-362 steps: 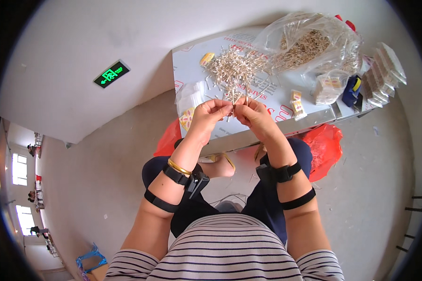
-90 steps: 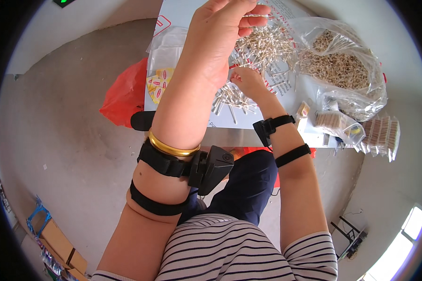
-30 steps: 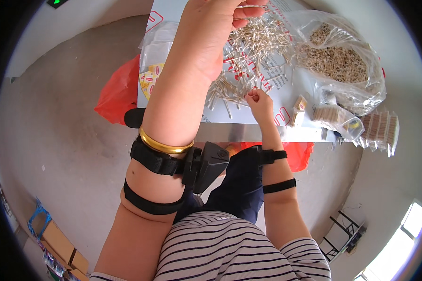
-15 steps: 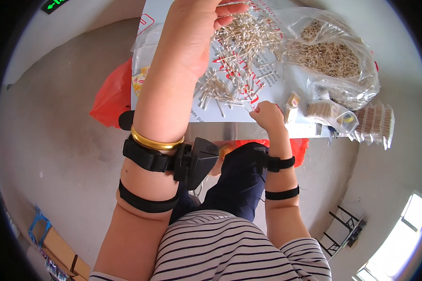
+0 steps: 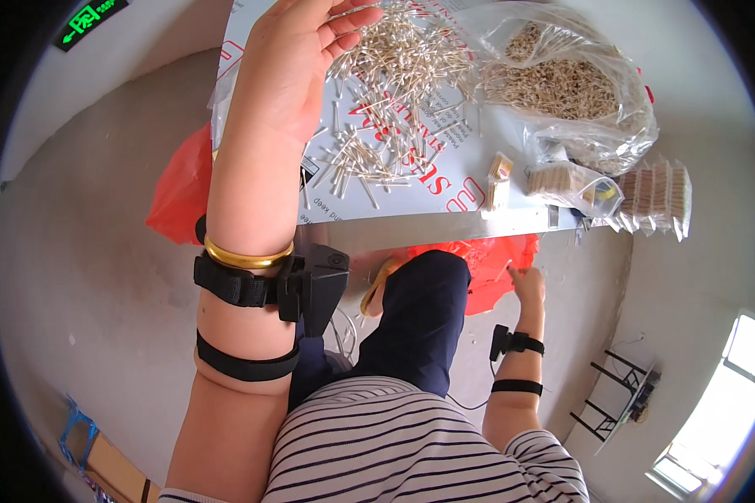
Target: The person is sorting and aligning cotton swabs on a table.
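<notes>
My left hand reaches over the table at the far side, fingers loosely stretched out and apart beside the large heap of cotton swabs. Its fingertips are partly cut off by the upper edge, and I see nothing held in it. A smaller loose group of cotton swabs lies nearer, to the right of my left forearm. Below the table's front edge, my right hand pinches a single cotton swab. That swab is held over a red plastic bag.
A clear plastic bag full of cotton swabs stands at the back right. Nearer are a small upright pack, a bagged bundle and wrapped rows of sticks. Another red bag hangs at the table's left side.
My right hand has moved from the tabletop swabs down past the front edge to the red bag, carrying one swab. The view has shifted; my left hand stays by the heap.
</notes>
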A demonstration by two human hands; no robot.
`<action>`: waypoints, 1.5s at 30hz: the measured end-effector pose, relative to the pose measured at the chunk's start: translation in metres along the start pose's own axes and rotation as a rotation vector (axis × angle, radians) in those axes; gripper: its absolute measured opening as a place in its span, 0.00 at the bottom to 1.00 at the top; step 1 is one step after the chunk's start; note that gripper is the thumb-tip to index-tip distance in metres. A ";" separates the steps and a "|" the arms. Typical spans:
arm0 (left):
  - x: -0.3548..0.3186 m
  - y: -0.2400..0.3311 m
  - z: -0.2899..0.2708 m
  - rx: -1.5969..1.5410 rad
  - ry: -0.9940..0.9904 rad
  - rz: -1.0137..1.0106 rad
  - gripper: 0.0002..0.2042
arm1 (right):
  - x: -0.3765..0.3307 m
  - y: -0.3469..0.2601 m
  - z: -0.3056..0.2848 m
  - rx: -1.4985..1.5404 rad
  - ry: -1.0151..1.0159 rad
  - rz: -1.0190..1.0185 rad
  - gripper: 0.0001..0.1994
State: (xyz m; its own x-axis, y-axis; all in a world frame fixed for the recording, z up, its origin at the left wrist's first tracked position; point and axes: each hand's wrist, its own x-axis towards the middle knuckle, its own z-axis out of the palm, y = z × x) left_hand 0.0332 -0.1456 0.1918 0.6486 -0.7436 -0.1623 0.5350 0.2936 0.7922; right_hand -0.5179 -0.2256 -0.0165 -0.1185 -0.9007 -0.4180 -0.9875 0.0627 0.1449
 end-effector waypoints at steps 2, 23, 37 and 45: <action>-0.001 0.000 -0.008 0.016 0.005 0.004 0.13 | -0.020 -0.063 -0.025 0.275 0.225 -0.158 0.18; 0.001 -0.003 0.005 0.049 -0.007 0.007 0.15 | 0.018 -0.338 -0.018 0.454 0.402 -0.865 0.16; -0.001 -0.001 0.001 0.013 -0.002 0.025 0.14 | -0.036 -0.338 0.006 0.466 0.350 -0.908 0.22; 0.001 0.003 -0.002 0.026 0.011 0.031 0.14 | -0.047 -0.359 0.001 0.405 0.413 -1.070 0.19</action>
State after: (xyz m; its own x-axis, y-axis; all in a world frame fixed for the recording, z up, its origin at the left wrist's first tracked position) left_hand 0.0366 -0.1447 0.1926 0.6705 -0.7278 -0.1438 0.5005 0.3007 0.8119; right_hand -0.1579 -0.2056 -0.0503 0.7454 -0.6439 0.1728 -0.5355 -0.7327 -0.4200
